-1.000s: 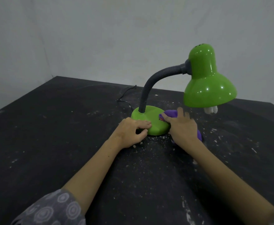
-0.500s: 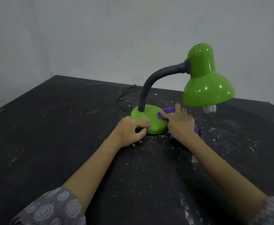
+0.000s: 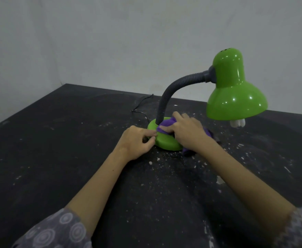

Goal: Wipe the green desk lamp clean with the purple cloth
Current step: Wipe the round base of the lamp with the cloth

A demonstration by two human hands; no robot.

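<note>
Sitting on the dark surface directly between the two hands, the green desk lamp has its round base under both of them, its grey flexible neck rising just beyond the right hand's knuckles and its glossy shade hanging out past that hand, with a white bulb showing below the rim. The purple cloth is bunched on top of the base at the foot of the neck, pressed down under the right hand, whose fingers are curled closed over it; a loose tail of cloth trails out beneath that wrist onto the surface. The left hand is half curled, fingertips pinching the near-left edge of the base to steady it, though whether the thumb reaches underneath is hard to tell from this angle.

Pale crumbs and dust lie scattered around both hands. The trailing tail could drag that grit onto the base and smear or scratch it. Only the base appears to be getting attention so far; a hard push against the neck could swing the heavy shade and tip the lamp if the left hand's light pinch slips. The black cord beyond the left hand could snag.
</note>
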